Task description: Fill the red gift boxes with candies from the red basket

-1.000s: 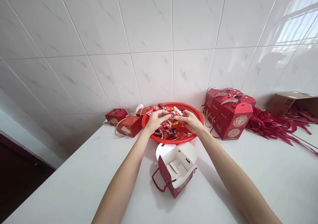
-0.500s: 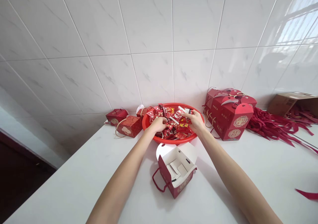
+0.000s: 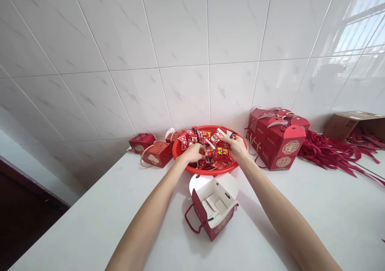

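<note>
Left hand [image 3: 193,154]: fingers narrow, down among wrapped packets [image 3: 222,154] in the red basket [image 3: 210,172]; grip hidden, can't tell. Right hand [image 3: 238,147]: inside basket's right side, fingertips at a red-and-white packet [image 3: 216,136]; can't tell if pinched. Change: a second ago both hands met over one packet; now apart, left lower, so contents are being handled separately. Open box [image 3: 222,223] in front of basket, unmoved. Text: gold characters on one packet, seemingly 大吉; box stack [image 3: 267,142], right of basket, pale lettering too small, round gold emblems.
</note>
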`<state>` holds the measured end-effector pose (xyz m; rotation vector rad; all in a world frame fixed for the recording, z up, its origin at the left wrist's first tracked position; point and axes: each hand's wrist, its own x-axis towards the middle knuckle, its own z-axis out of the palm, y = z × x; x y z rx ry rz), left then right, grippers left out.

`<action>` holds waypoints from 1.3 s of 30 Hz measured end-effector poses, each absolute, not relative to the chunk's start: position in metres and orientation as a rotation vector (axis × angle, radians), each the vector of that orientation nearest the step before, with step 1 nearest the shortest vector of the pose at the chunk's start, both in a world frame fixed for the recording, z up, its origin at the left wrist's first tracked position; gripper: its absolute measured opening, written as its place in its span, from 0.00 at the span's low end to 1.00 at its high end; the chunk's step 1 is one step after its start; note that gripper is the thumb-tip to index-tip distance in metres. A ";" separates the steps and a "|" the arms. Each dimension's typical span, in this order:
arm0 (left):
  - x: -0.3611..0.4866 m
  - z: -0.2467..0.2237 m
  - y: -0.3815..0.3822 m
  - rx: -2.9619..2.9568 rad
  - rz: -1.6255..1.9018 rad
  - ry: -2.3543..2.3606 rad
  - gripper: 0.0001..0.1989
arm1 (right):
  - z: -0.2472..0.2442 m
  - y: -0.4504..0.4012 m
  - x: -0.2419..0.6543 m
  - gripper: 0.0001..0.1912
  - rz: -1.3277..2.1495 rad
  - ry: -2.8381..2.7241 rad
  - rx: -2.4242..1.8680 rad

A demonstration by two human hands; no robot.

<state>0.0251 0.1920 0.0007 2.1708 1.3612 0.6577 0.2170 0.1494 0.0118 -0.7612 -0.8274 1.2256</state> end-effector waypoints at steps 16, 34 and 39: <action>0.008 0.048 0.115 1.856 0.714 0.791 0.21 | 0.019 0.146 0.219 0.16 1.329 -0.770 -0.689; -0.020 0.085 0.065 2.210 -0.015 1.135 0.19 | 0.079 0.066 0.211 0.11 1.000 -2.072 -0.860; -0.017 0.087 0.060 2.194 -0.146 1.134 0.23 | 0.086 0.051 0.206 0.06 1.037 -2.305 -0.862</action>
